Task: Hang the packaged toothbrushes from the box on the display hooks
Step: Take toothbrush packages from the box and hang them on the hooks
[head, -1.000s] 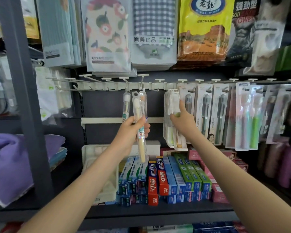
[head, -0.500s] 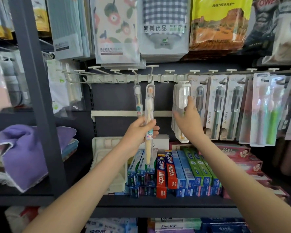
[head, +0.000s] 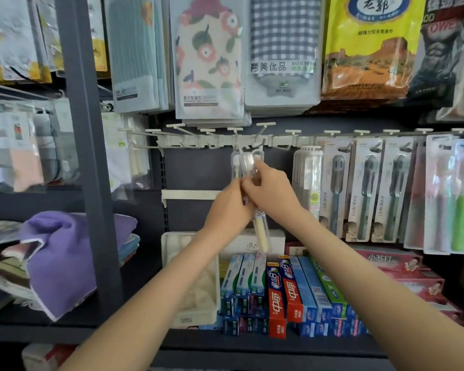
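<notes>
Toothbrush pack (head: 261,232) gripped between left hand (head: 228,208) and right hand (head: 271,190).

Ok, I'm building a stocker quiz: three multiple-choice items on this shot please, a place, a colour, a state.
1. Where is the purple towel? A) on the shelf left of the toothpaste boxes B) on a hook C) on the floor
2. Handle colour of the packaged toothbrush being held? A) black B) pale yellow C) red
3. What grips it? A) left hand and right hand B) neither hand C) one hand
A: it lies beside the boxes. B: yellow shows below the hands. A: both close on the pack.
</notes>
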`<state>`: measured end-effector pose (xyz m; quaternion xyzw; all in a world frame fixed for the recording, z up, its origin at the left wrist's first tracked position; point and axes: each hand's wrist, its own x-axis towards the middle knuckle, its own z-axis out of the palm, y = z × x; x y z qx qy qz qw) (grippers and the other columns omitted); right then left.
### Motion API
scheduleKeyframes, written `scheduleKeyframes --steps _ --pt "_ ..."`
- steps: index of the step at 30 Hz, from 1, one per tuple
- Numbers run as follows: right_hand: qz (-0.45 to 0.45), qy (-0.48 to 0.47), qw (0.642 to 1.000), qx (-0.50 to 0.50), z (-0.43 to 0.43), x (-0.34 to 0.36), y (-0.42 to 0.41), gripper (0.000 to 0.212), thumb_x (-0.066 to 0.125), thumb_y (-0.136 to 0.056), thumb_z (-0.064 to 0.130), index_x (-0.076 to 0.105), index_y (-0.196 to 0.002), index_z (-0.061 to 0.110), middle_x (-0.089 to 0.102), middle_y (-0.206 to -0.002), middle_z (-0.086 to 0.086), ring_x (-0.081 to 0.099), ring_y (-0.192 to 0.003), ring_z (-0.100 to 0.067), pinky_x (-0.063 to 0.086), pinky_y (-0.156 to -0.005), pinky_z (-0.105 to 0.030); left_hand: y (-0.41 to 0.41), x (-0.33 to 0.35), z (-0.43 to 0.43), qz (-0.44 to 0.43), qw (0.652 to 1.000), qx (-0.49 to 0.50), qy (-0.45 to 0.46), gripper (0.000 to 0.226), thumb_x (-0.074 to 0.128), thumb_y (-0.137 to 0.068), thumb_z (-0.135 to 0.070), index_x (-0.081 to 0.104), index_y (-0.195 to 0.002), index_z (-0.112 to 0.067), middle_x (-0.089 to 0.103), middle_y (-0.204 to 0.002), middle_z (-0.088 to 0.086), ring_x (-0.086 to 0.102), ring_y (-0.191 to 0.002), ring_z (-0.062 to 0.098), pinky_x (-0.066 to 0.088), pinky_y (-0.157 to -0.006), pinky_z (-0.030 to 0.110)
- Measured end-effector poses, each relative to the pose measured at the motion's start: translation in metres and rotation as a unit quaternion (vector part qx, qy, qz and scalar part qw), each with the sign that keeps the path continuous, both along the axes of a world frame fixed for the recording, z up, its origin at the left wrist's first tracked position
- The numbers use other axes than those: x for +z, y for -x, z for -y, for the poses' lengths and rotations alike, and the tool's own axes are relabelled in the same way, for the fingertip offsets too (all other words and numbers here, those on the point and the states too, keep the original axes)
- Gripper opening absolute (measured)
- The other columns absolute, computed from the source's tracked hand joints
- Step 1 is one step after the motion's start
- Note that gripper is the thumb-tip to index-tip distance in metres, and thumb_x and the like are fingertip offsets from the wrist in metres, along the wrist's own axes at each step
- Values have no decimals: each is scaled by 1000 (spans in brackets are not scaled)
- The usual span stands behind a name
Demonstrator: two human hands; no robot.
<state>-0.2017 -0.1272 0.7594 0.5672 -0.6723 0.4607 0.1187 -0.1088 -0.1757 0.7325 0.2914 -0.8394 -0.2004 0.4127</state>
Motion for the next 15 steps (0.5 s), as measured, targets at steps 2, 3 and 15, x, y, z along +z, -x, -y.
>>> scheduleKeyframes --steps 2,3,15 --pt "-31 -25 999 -19 8 10 -2 15 50 -92 19 43 -82 12 54 -75 -10 49 -70 -28 37 -61 -32 -12 7 10 64 991 52 103 41 59 -91 -31 47 -123 -8 53 -122 11 51 -111 28 43 -88 36" --pt "-36 -33 998 -26 12 14 -3 12 49 -92 19 44 -84 12 53 -78 -11 50 -72 -29 38 -63 -33 -18 10 16 95 976 95 174 50 60 -91 -37 44 -129 -8 49 -130 11 46 -119 29 38 -98 38" --pt "10 -70 994 -85 35 25 -19 21 44 -97 21 53 -102 3 56 -97 -13 56 -90 -32 37 -68 -31 -45 49 59 144 933 152 294 73 49 -98 -30 6 -154 -9 -4 -160 18 -2 -149 30 1 -120 44"
